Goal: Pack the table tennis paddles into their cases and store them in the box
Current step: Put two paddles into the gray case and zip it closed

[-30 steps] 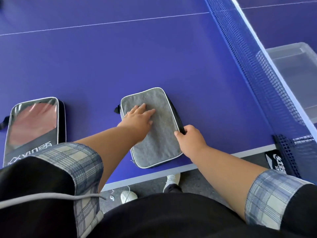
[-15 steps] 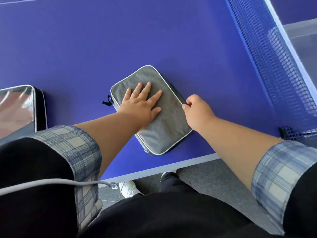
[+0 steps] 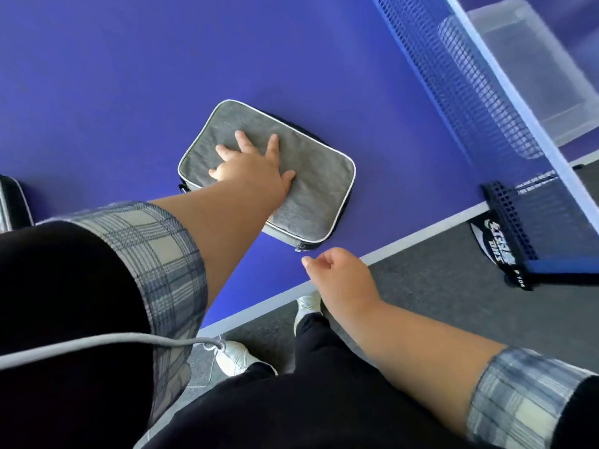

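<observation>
A grey fabric paddle case [image 3: 311,176] with white piping lies flat on the blue table, near its front edge. My left hand [image 3: 249,166] presses flat on the case, fingers spread. My right hand [image 3: 337,273] hovers just below the case's near corner, fingers loosely curled, holding nothing, close to the small zipper pull [image 3: 298,249]. A second case [image 3: 11,202], black with a clear window, shows only as a sliver at the far left edge. The clear plastic box [image 3: 531,72] stands beyond the net at the upper right.
The blue net [image 3: 460,92] runs diagonally at the right, clamped by a black net post [image 3: 505,228] at the table's edge. The white table edge [image 3: 405,244] borders grey floor, where my white shoes [image 3: 233,356] stand.
My right hand has let go of the zipper on the case's right side and dropped back below the near corner. The camera tilted and the case appears rotated. My left hand still presses down.
</observation>
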A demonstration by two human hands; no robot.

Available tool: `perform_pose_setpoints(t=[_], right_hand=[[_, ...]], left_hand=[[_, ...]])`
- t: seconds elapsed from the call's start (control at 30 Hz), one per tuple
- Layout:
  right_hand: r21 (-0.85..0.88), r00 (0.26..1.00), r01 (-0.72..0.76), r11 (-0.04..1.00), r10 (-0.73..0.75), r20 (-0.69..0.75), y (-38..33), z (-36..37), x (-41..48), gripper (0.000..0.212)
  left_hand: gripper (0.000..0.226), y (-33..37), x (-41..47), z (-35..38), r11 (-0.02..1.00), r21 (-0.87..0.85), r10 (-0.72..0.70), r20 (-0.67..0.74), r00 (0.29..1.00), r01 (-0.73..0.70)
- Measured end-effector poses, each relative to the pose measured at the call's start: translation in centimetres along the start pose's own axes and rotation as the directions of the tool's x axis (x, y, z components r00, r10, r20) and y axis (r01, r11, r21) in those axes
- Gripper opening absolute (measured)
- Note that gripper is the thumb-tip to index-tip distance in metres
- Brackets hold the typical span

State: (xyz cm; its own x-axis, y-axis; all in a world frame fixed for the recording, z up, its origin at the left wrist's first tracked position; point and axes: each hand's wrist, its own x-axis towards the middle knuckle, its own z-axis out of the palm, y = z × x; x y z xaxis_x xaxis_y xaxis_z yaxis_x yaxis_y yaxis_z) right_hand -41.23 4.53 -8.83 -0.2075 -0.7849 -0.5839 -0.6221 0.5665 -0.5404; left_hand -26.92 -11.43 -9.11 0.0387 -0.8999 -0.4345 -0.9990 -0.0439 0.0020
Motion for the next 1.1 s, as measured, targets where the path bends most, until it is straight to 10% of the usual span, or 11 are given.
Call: perform_pose_setpoints(t=[0.23, 0.43, 0.87, 1.1], right_hand=[[0.218, 0.981, -0.173, 0.96, 0.187, -0.044, -1.1, 1.7, 1.9, 0.038], [0.443, 0.962, -0.214, 0.871, 0.267, -0.06, -1.0, 3.0, 2.3, 0.022], [0.351, 0.961, -0.089, 0.932, 0.173, -0.216, -1.2, 1.8, 3.2, 0.036], [0.208, 0.97, -0.047, 0.977, 0.094, -0.225, -1.0, 0.5, 4.5, 0.007]], left_hand=[[0.078, 0.5, -0.4, -0.2, 0.993, 0.119, 0.006, -0.044, 0.999, -0.001], [0.063, -1.5, -0.5, 3.0, 0.947, 0.057, 0.317, -0.299, 0.9, -0.315], [0.061, -0.9, 0.8, 2.7, 0.978, 0.023, 0.208, -0.245, 0.947, -0.209], [0.059, 0.4, 1.4, 2.3, 0.993, -0.013, 0.114, -0.223, 0.968, -0.119]])
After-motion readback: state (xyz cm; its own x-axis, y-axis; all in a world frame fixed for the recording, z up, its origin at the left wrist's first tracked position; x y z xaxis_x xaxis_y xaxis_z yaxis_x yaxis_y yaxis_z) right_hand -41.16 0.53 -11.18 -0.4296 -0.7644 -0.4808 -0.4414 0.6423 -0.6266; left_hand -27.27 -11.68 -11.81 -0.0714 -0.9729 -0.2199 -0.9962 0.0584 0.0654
